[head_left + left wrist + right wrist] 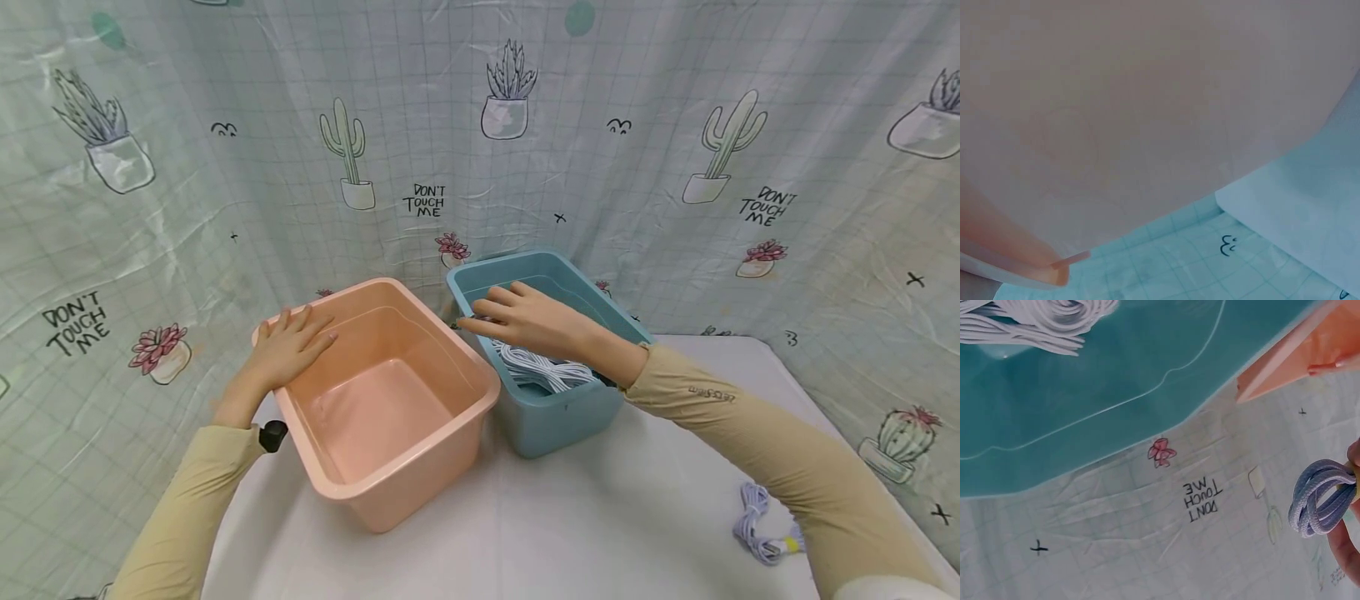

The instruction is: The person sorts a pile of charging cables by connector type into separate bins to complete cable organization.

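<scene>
My left hand [288,348] rests on the back left rim of a peach plastic bin [420,467], its fingers reaching over the edge. Inside, the bare floor of that bin shows. Over the teal bin [562,425] to its right is my right hand [536,321]. It pinches a coiled lavender cable [1321,499], seen clearly in the right wrist view but mostly hidden behind the hand from above. White coiled cables [551,371] lie in the teal bin. The left wrist view shows mainly the outer wall of the peach bin [1147,125].
Another lavender cable bundle [757,525] with a yellow tie lies on the white table [600,533] at the right, beside my right sleeve. A printed curtain [420,108] hangs behind and around the table. The two bins stand close together.
</scene>
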{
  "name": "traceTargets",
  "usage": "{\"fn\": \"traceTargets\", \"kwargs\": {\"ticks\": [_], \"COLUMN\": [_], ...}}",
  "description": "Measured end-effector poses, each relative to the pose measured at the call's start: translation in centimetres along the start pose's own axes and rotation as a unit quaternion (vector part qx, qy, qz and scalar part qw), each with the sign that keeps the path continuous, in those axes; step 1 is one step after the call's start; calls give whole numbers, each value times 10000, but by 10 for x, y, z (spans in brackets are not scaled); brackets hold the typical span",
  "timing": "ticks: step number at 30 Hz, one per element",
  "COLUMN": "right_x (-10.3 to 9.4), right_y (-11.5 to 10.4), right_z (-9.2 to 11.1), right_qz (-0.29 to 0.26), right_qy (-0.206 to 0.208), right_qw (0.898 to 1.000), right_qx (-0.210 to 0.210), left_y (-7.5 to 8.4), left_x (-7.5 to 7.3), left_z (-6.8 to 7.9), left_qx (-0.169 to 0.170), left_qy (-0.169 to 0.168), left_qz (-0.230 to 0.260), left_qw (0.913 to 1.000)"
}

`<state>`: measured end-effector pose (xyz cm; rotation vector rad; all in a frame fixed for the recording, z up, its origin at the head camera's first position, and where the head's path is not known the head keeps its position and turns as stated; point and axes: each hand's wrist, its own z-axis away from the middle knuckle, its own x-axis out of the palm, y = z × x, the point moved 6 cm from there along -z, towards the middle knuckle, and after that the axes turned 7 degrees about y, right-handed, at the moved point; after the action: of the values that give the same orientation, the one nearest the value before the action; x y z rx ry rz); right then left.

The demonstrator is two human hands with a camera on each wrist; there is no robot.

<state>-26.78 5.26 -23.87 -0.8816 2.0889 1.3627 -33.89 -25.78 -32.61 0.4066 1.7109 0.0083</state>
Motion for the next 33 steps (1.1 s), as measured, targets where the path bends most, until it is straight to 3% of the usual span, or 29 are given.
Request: {"fn": "traceTargets", "kwargs": {"ticks": [19,26,33], "right_x": [38,46,49], "right_y": [-23,-37,-39], "right_z": [-66,-86,-101], "right_qz": [292,367,357], "right_qy": [-588,-511,-378], "right_qw": [9963,9938,9939], "right_qx": [-551,-917,-974], "left_y": [-1,0,2], "left_x": [0,0,-1], "left_z": [0,1,2], "left_qx": [-4,-30,-38], "left_qy": [-10,-10,-27], "left_qz": [80,68,31], "left_qw": [10000,10000,10000]}}
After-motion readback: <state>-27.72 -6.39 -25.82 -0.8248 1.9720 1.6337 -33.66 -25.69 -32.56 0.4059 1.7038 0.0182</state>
